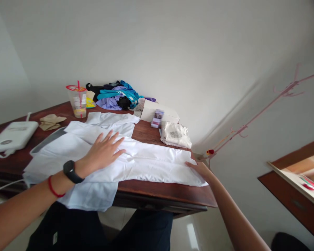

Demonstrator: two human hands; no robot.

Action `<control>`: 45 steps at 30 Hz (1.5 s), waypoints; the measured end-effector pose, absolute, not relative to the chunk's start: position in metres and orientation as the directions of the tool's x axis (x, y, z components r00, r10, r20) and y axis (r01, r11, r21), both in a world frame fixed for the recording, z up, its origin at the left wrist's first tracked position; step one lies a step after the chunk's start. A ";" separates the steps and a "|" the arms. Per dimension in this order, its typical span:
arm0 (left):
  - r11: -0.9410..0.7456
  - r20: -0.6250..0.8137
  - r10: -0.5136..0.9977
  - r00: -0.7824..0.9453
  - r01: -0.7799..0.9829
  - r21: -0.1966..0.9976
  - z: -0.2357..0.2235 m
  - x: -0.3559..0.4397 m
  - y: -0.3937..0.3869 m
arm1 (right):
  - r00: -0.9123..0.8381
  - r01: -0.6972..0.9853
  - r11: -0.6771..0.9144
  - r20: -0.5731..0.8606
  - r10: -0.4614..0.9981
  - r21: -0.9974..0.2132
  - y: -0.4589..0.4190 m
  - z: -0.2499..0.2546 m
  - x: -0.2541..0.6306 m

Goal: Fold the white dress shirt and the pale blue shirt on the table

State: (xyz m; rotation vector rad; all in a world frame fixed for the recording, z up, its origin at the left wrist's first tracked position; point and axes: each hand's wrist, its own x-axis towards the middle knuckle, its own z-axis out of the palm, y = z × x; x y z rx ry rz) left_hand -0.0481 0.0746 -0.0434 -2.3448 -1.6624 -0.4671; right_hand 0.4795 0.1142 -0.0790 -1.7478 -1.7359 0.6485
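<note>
A white shirt (149, 162) lies spread across the dark wooden table, one long sleeve stretched out to the right and its lower part hanging over the front edge. My left hand (104, 150) rests flat on the fabric near the middle, fingers spread. At the sleeve's right end, my right hand (201, 169) grips the edge, one digit on top of the cloth and the other fingers mostly hidden. Another white folded part of cloth (112, 120) lies behind the left hand; whether it belongs to the same shirt I cannot tell.
Behind the shirt are a plastic cup with a red straw (79, 101), a heap of clothes (120, 96), a white box (159, 111) and a folded white bundle (176, 134). At left lies a white device with a cable (14, 136). A pink coat stand (251, 120) leans right.
</note>
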 end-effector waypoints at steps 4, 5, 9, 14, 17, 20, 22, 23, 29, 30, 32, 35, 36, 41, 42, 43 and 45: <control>-0.092 0.270 0.960 0.076 0.994 0.050 -0.051 -0.108 0.075 | 0.119 0.585 -0.185 -0.142 0.983 -0.790 0.116 -0.076 0.468; -0.069 0.258 0.965 0.052 0.996 0.058 -0.056 -0.119 0.076 | 0.126 0.557 -0.187 -0.140 0.982 -0.809 0.116 -0.077 0.465; -0.049 0.286 0.958 0.031 0.997 0.057 -0.072 -0.142 0.080 | 0.136 0.474 -0.244 -0.203 0.970 -0.846 0.110 -0.074 0.459; -0.043 0.292 0.956 0.024 0.997 0.061 -0.068 -0.133 0.077 | 0.092 0.412 -0.237 -0.219 0.971 -0.880 0.093 -0.063 0.478; -0.147 0.348 0.932 0.103 0.984 0.103 -0.056 -0.113 0.061 | 0.121 0.367 -0.279 -0.252 0.960 -0.887 0.080 -0.059 0.497; -0.350 0.346 0.898 0.273 0.919 0.184 -0.036 -0.082 0.040 | 0.231 0.327 -0.355 -0.291 0.929 -0.875 0.067 -0.052 0.512; -0.448 0.244 0.890 0.386 0.842 0.302 -0.019 -0.060 0.028 | 0.302 0.295 -0.392 -0.304 0.903 -0.872 0.062 -0.041 0.517; -0.474 0.181 0.880 0.439 0.791 0.387 -0.011 -0.050 0.024 | 0.327 0.280 -0.396 -0.301 0.896 -0.875 0.061 -0.033 0.517; -0.274 0.007 0.810 0.587 0.367 0.889 0.013 -0.014 0.019 | 0.291 0.278 -0.305 -0.222 0.930 -0.911 0.067 0.039 0.477; -0.185 -0.009 0.807 0.590 0.268 0.946 0.012 -0.011 0.020 | 0.252 0.291 -0.287 -0.216 0.943 -0.913 0.069 0.051 0.465; 0.035 -0.056 0.801 0.596 0.047 0.998 0.009 -0.007 0.022 | 0.180 0.329 -0.252 -0.201 0.963 -0.910 0.073 0.070 0.438; 0.330 -0.164 0.802 0.575 -0.197 0.923 0.005 -0.006 0.027 | 0.076 0.396 -0.197 -0.182 0.980 -0.897 0.078 0.093 0.392; 0.390 -0.199 0.808 0.555 -0.250 0.886 0.004 -0.008 0.029 | 0.038 0.412 -0.173 -0.173 0.984 -0.895 0.079 0.098 0.376; 0.528 -0.331 0.833 0.443 -0.458 0.716 -0.002 -0.024 0.039 | -0.122 0.459 -0.091 -0.165 0.979 -0.884 0.089 0.107 0.293; 0.536 -0.342 0.834 0.433 -0.485 0.691 -0.003 -0.028 0.040 | -0.156 0.474 -0.066 -0.157 0.975 -0.878 0.092 0.105 0.277; 0.542 -0.349 0.833 0.429 -0.507 0.670 -0.003 -0.031 0.042 | -0.187 0.486 -0.045 -0.153 0.970 -0.873 0.094 0.101 0.260; 0.556 -0.354 0.826 0.438 -0.532 0.639 -0.003 -0.037 0.044 | -0.251 0.482 -0.004 -0.142 0.957 -0.876 0.098 0.090 0.229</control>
